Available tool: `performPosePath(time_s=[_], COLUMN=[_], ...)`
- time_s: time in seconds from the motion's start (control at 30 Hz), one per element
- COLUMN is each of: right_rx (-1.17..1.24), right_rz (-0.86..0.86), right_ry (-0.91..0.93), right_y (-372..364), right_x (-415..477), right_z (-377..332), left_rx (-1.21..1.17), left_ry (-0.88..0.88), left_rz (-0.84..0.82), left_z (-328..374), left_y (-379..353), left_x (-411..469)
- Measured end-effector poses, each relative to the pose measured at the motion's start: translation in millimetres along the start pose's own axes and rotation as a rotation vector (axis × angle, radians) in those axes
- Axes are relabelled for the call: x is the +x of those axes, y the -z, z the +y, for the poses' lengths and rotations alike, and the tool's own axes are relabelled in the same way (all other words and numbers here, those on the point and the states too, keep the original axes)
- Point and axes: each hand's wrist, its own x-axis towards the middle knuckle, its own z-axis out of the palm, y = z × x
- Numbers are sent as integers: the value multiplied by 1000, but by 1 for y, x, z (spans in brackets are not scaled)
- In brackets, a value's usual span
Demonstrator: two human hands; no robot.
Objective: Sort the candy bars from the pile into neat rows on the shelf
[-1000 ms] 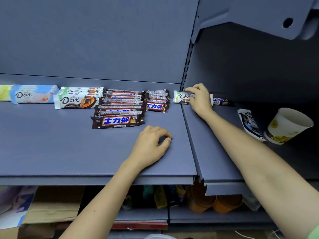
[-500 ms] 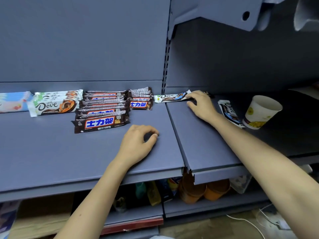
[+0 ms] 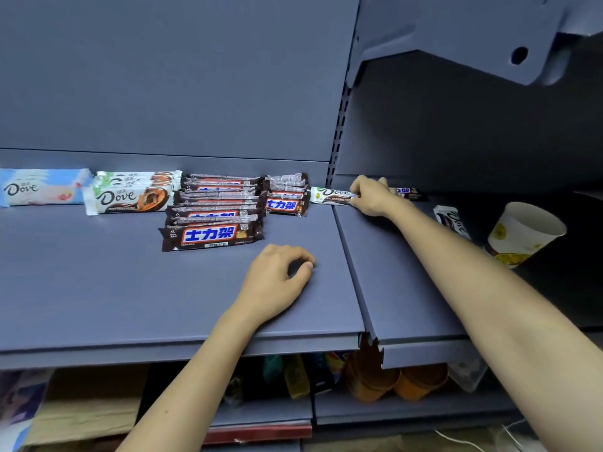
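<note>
On the blue-grey shelf [image 3: 130, 288] lie rows of bars: a pale blue Dove stack [image 3: 42, 187], a white-and-orange Dove stack [image 3: 130, 194], a long column of brown Snickers bars [image 3: 213, 210] and a short Snickers stack [image 3: 287, 199]. My right hand [image 3: 370, 195] pinches the right end of a white Dove bar [image 3: 329, 194] that lies across the gap between the two shelf boards. Behind that hand lies a small brown bar [image 3: 406, 192], and another Dove bar [image 3: 452, 220] sits farther right. My left hand [image 3: 277, 278] rests on the shelf, fingers loosely curled, holding nothing.
A tipped paper cup [image 3: 525, 233] lies on the right shelf board [image 3: 391, 288]. A shelf bracket [image 3: 456, 37] juts out overhead at the upper right. Below the shelf are cardboard boxes [image 3: 81, 415], orange cups [image 3: 391, 380] and other goods.
My right hand has closed its fingers on the end of the white Dove bar, which it had been sliding left. My left hand has stayed put on the shelf.
</note>
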Motion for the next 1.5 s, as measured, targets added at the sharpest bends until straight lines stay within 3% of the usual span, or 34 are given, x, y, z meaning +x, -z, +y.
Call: performPosePath(time_s=[0.13, 0.23, 0.53, 0.8, 1.0, 1.1, 1.23, 1.3, 1.5], right_rx=[-132, -132, -20, 19, 157, 106, 11, -17, -117], right_rz=[-167, -170, 251, 404, 401, 477, 339, 251, 247], right_ry=[53, 74, 74, 108, 177, 80, -141, -156, -154], right_y=[14, 17, -4, -15, -11, -5, -6, -10, -4], right_x=[4, 6, 11, 8, -1, -5, -10, -11, -18], right_z=[2, 0, 4, -3, 8, 21, 50, 63, 73], left_rx=[-1, -2, 1, -7, -9, -11, -20, -19, -17], left_ry=[3, 4, 6, 10, 11, 7, 10, 11, 24], left_rz=[0, 3, 1, -5, -15, -18, -20, -22, -19], left_z=[0, 2, 2, 0, 0, 0, -1, 0, 0], left_y=[0, 0, 0, 0, 0, 0, 0, 0, 0], left_x=[0, 1, 2, 3, 3, 3, 2, 2, 2])
